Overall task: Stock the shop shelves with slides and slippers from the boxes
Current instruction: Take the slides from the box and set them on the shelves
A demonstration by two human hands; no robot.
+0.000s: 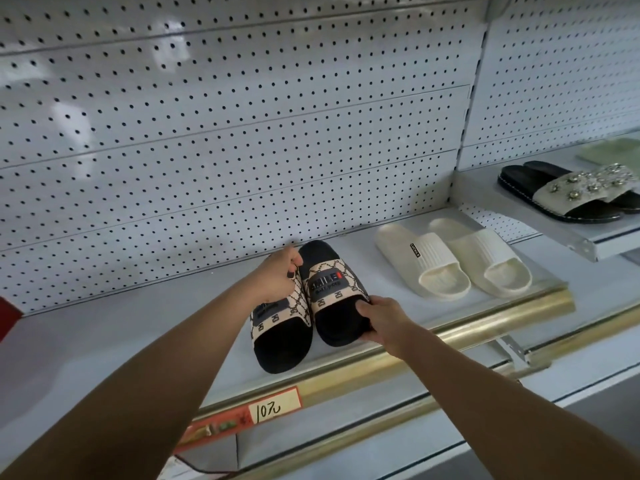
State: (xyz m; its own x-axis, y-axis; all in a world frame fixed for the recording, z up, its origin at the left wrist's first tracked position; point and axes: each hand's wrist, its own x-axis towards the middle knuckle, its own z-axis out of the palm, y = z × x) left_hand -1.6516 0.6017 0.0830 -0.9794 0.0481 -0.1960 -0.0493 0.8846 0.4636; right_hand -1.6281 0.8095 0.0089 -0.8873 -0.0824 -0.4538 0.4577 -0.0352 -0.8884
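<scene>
Nearest the camera, along the front lip of the shelf (104,341), I see a brass-coloured edge rail (485,327) with a price tag (273,405) clipped to it, handwritten "10" and a character beside it, with a red and orange label (211,431) just left of that.

Both my forearms reach up over the rail to a pair of black slides with a tan patterned strap. My right hand (381,320) has its grip closed on the toe end of the right slide (337,296): the thumb lies on top at the strap's front edge, the fingers curl under the sole's rim. My left hand (277,275) has its grip narrow, fingers curled and pinching the upper part of the left slide (280,327) near its strap; I cannot tell exactly how much of it the fingers enclose. The two slides sit side by side, touching along their inner edges, toes toward me, on the shelf's surface or just at it; the right one lies further back than the left.

Beyond and to the right, on the same shelf, a pair of cream ribbed slides (453,261) lies toes toward the front, well apart from my hands.

Further right, on a higher neighbouring shelf, a black slide with a jewelled grey strap (571,192) rests, and behind it something pale green (609,154), blurred.

Behind everything stands the white pegboard back panel (225,133).
</scene>
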